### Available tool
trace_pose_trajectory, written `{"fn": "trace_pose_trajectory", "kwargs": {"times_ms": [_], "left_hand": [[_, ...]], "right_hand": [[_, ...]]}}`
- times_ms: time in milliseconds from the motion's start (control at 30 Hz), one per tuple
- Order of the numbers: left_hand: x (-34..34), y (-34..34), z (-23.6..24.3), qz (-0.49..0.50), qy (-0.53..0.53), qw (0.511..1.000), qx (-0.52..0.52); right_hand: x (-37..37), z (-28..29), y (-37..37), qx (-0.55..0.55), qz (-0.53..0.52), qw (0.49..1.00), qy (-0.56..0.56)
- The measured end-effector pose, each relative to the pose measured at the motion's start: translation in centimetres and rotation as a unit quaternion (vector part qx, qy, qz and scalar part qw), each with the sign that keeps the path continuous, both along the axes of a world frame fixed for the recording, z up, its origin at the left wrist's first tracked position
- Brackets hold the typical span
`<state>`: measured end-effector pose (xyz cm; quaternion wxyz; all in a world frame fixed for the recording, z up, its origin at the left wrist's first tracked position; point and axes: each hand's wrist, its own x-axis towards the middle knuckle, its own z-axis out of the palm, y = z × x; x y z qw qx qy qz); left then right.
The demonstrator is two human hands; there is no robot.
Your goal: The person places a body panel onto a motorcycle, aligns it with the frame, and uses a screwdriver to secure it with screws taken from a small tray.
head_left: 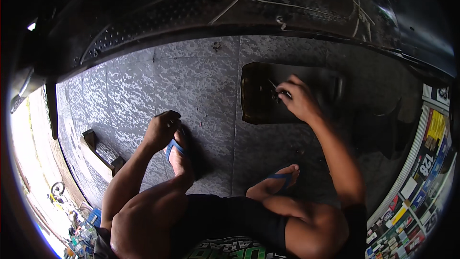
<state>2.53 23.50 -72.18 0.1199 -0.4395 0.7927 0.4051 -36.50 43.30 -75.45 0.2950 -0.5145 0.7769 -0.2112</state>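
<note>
A dark, shallow rectangular tray (253,74) with rounded corners lies on the floor ahead of me to the right. Over its middle is my right hand (301,98), fingers pinched round a small dark piece with a thin shiny end; its kind is too blurred to tell. Several small shiny bits show in the tray beside the fingertips. My left hand (163,127) is closed above my left foot, near the knee-side of the sandal. Something dark shows along its fingers, but I cannot make out what it is.
A dark vehicle body panel (167,24) arches across the top. Blue sandals (175,147) are on my feet, on grey patterned floor tiles (129,91). A bent wooden piece (98,156) lies left. Shelves of boxes (412,206) stand right; clutter (86,225) lies lower left.
</note>
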Motion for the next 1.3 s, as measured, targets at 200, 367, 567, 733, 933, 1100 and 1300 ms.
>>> {"fn": "trace_pose_trajectory", "kwargs": {"times_ms": [200, 367, 567, 733, 933, 1100, 1300], "left_hand": [[4.2, -0.6, -0.4, 0.023, -0.037, 0.999, -0.029], [3.7, -0.3, -0.6, 0.031, -0.033, 0.999, -0.009], [2.4, -0.5, -0.8, 0.019, -0.024, 0.999, -0.009], [2.4, -0.2, -0.8, 0.004, -0.005, 1.000, -0.018], [1.8, 0.3, -0.4, 0.009, -0.016, 1.000, 0.002], [1.3, 0.6, 0.3, 0.012, -0.019, 1.000, -0.006], [-0.4, 1.8, 0.3, -0.017, 0.007, 1.000, -0.006]], "right_hand": [[2.5, -3.8, -1.2, 0.011, 0.040, 0.999, -0.022], [3.2, -4.5, -1.3, -0.006, 0.053, 0.996, 0.064], [-1.0, -3.2, -0.7, 0.025, -0.097, 0.970, -0.222], [-4.2, -2.8, -0.2, 0.001, -0.232, 0.837, -0.495], [0.8, -3.5, -4.6, 0.053, -0.039, 0.993, -0.098], [2.9, -5.8, -5.8, 0.033, -0.034, 0.997, 0.063], [0.2, -7.0, -5.3, 0.068, -0.056, 0.996, -0.025]]}}
